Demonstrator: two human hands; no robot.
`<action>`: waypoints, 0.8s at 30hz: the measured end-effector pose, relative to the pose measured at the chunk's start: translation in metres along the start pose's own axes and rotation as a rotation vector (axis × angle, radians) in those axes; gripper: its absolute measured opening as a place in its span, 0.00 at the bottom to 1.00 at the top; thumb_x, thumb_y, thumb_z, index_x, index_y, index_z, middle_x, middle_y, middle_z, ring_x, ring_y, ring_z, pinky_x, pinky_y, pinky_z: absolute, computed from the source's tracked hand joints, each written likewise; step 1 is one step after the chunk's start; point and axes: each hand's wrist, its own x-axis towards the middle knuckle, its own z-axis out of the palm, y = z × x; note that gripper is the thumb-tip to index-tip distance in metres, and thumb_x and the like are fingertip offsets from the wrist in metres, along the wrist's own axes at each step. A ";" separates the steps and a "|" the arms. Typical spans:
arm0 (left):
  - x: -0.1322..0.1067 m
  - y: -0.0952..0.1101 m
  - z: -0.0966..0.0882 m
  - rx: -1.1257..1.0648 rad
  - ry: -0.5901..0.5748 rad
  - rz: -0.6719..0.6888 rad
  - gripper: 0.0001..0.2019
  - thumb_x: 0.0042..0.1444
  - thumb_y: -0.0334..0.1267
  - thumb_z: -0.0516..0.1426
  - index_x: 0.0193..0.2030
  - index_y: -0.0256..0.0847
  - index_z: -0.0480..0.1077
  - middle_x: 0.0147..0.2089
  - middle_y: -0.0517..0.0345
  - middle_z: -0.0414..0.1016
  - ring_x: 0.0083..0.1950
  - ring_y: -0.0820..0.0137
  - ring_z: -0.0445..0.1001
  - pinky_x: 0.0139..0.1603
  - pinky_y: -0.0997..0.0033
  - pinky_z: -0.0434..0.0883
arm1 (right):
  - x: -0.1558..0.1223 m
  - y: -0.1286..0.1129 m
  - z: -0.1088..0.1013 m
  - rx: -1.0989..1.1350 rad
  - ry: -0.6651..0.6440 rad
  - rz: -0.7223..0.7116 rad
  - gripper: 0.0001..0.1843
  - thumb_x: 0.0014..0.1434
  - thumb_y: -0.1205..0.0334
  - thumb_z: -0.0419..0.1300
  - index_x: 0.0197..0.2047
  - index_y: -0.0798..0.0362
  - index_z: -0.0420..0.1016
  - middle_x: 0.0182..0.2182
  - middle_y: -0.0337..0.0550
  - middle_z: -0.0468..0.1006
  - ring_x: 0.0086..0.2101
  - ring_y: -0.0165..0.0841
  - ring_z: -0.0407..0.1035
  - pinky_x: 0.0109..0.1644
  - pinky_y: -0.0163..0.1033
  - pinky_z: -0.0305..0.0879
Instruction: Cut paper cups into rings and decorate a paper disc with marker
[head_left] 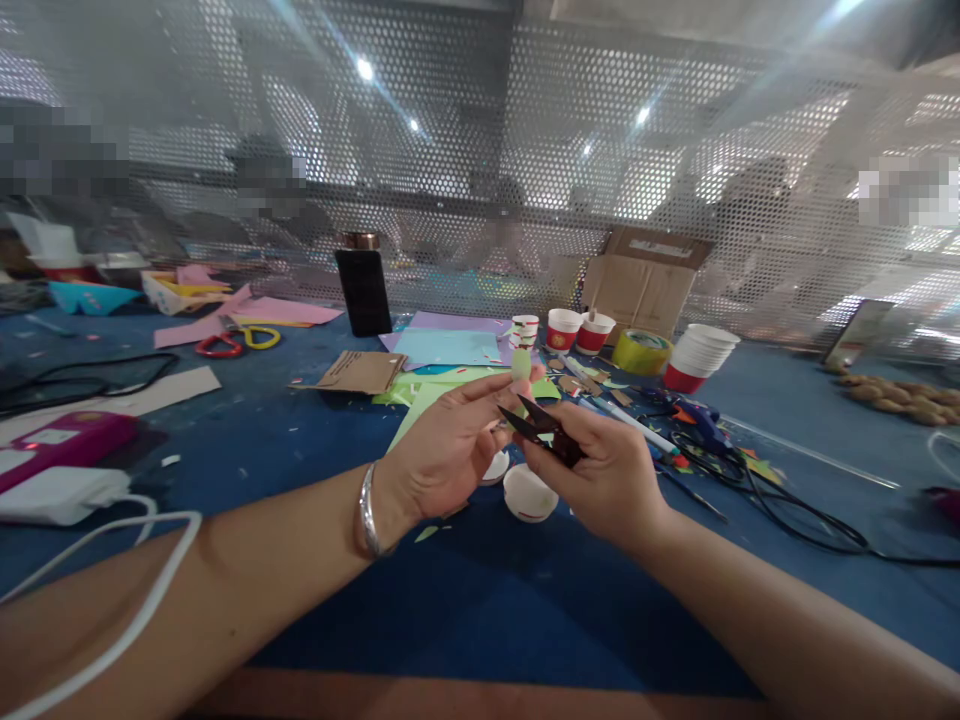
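Now left hand [442, 448] pinches green strip [520, 364]; right hand [611, 470] holds black snips [561, 440].

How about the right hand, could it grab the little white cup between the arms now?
Probably not straight away: the right hand is holding black snips. The little white cup looks close by, so freeing the hand might be enough.

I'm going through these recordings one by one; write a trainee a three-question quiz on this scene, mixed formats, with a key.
1. Which hand holds the black snips? A) left B) right C) neither
2. True or false: the stack of paper cups stands left of the yellow tape roll.
3. Fill in: The small piece in the left hand is pale ____.

Key:
1. B, the right hand.
2. False: the stack of paper cups stands right of the yellow tape roll.
3. green
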 end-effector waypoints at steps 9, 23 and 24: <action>0.001 0.000 -0.005 0.141 -0.035 0.037 0.07 0.58 0.37 0.64 0.43 0.41 0.81 0.43 0.55 0.82 0.47 0.70 0.78 0.56 0.70 0.69 | 0.002 -0.001 -0.002 -0.084 -0.011 -0.093 0.04 0.62 0.64 0.60 0.37 0.53 0.76 0.26 0.37 0.72 0.26 0.27 0.61 0.30 0.34 0.58; 0.005 0.005 -0.005 0.149 -0.027 0.103 0.20 0.54 0.32 0.66 0.54 0.40 0.74 0.40 0.55 0.83 0.42 0.69 0.80 0.50 0.66 0.72 | 0.001 0.003 0.002 0.075 -0.031 0.158 0.09 0.61 0.59 0.61 0.42 0.54 0.78 0.24 0.34 0.60 0.24 0.27 0.53 0.26 0.34 0.52; 0.004 0.005 -0.005 0.153 -0.020 0.108 0.17 0.53 0.33 0.66 0.51 0.40 0.75 0.40 0.55 0.83 0.41 0.69 0.80 0.50 0.66 0.72 | 0.001 0.003 0.002 0.086 -0.037 0.157 0.09 0.61 0.60 0.61 0.42 0.54 0.78 0.24 0.34 0.61 0.25 0.27 0.54 0.27 0.34 0.53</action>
